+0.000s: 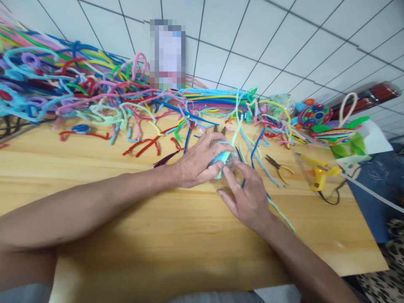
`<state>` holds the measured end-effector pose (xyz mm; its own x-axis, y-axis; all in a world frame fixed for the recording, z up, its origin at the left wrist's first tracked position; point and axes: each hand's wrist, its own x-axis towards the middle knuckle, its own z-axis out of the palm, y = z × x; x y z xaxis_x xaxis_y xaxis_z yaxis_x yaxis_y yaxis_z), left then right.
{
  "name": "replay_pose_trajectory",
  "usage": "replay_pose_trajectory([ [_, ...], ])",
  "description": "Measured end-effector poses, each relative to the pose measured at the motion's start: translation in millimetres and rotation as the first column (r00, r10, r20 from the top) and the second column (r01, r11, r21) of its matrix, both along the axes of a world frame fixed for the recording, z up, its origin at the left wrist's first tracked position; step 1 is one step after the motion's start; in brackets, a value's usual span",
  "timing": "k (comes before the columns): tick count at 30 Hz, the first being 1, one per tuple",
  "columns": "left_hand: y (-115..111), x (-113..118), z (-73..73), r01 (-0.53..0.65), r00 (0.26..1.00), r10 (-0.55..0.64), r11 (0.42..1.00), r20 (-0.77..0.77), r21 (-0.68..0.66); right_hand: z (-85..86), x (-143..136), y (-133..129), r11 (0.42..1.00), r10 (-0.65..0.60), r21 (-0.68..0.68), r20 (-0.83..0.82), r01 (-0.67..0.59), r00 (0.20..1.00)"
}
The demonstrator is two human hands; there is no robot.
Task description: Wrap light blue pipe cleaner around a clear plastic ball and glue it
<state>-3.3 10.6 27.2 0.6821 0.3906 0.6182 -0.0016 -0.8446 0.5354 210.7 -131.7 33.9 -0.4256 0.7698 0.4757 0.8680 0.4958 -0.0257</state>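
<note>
My left hand (202, 162) is closed around a clear ball (232, 158) wrapped partly in blue and pale green pipe cleaners. A pale green pipe cleaner (237, 132) crosses the ball and sticks up past its far side. My right hand (251, 193) is at the ball's near right side, with fingertips touching it and the thumb held apart. Part of the ball is hidden under my fingers. Loose light blue and dark blue pipe cleaners (257, 145) lie just beyond my right hand.
Heaped pipe cleaners (104, 97) line the table's back, below a pixelated panel (168, 54). Yellow-handled pliers (279, 168) and a yellow glue gun (319, 172) with a cord lie to the right. Behind them is a colourful dotted ball (314, 115). The wooden table (158, 235) ends at the right.
</note>
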Motion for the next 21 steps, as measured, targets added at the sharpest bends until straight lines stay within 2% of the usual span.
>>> replay_pose_trajectory([
  [5, -0.1, 0.2, -0.5, -0.003, 1.000, 0.003, 1.000, -0.006, 0.002, -4.1, -1.0, -2.5, 1.000, -0.015, -0.001, -0.027, 0.015, 1.000],
  [14, -0.6, 0.6, -2.1, -0.009, 1.000, 0.009, 1.000, -0.010, -0.015, -3.8, -5.4, -3.5, 0.992, -0.026, 0.128, 0.104, 0.013, 0.994],
  [21, -0.6, 0.4, -1.8, -0.014, 1.000, 0.014, 1.000, -0.021, 0.008, -4.7, -6.9, -4.5, 0.989, -0.029, 0.145, 0.115, 0.012, 0.993],
])
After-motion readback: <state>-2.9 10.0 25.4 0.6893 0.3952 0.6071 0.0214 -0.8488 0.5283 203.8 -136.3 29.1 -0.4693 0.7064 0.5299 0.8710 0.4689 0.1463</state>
